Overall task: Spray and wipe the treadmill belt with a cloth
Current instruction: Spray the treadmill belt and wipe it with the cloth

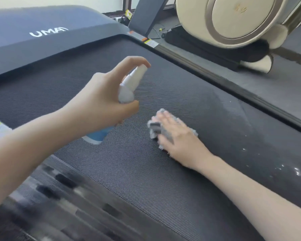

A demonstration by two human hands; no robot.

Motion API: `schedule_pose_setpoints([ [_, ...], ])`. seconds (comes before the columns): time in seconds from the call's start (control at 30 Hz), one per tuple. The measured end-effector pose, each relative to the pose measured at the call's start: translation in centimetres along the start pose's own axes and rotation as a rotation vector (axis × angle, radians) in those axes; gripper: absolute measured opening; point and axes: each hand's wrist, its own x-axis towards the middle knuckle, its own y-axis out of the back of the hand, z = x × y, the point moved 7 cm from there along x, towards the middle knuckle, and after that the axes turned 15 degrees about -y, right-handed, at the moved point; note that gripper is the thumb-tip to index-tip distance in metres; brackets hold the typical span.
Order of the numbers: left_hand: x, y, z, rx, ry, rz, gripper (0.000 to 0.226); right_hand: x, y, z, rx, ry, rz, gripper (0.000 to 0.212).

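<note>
The dark textured treadmill belt (146,171) fills the middle of the head view. My left hand (101,96) grips a spray bottle (129,84) with a white nozzle and blue liquid, held above the belt, index finger on top of the nozzle. My right hand (177,138) presses flat on a grey cloth (156,127) lying on the belt, fingers straight and blurred. Wet droplets (288,169) and a damp streak glisten on the belt to the right of the cloth.
The grey motor cover (42,32) with white lettering rises at the far left. Side rails run along the belt at right (215,79) and at the near left (59,197). A beige exercise machine (233,23) stands on the floor beyond the right rail.
</note>
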Motion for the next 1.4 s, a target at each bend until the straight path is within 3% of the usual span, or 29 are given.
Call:
schedule_pose_setpoints([
  [0.17, -0.3, -1.7, 0.8, 0.007, -0.030, -0.026, 0.061, 0.0, 3.7, 12.9, 0.039, -0.539, 0.060, 0.059],
  [0.27, -0.5, -2.9, 1.5, 0.009, -0.044, -0.045, 0.059, -1.9, 5.1, 17.9, 0.081, -0.730, 0.112, 0.061],
  [0.47, -0.5, -5.6, 3.5, -0.024, -0.060, -0.115, 0.060, -2.4, 4.9, 16.2, 0.056, -0.616, 0.061, 0.058],
  [0.57, 0.0, -6.5, 4.5, -0.011, -0.090, -0.111, 0.061, -3.8, 3.3, 10.8, 0.077, -0.367, -0.029, 0.059],
  [0.7, 0.3, -7.3, 5.5, -0.013, -0.100, -0.116, 0.062, -9.0, 0.9, 2.6, 0.133, 0.102, -0.156, 0.057],
  [0.8, -0.3, -7.3, 5.6, 0.004, -0.088, -0.118, 0.062, -12.2, 0.3, 3.2, 0.111, 0.208, -0.164, 0.060],
  [0.87, -0.8, -6.9, 5.3, 0.016, -0.080, -0.111, 0.061, -12.3, 1.2, 6.9, 0.102, 0.112, -0.081, 0.060],
  [0.97, -1.2, -6.6, 4.6, 0.026, -0.074, -0.096, 0.060, -10.0, 3.5, 15.7, 0.158, -0.425, 0.012, 0.054],
  [1.03, -1.4, -6.8, 4.4, 0.038, -0.075, -0.096, 0.059, -8.0, 4.5, 19.0, 0.139, -0.632, 0.047, 0.056],
  [1.4, -1.1, -12.8, 4.6, 0.223, -0.177, -0.401, 0.066, -8.9, 5.0, 19.5, 0.125, -0.620, 0.081, 0.058],
])
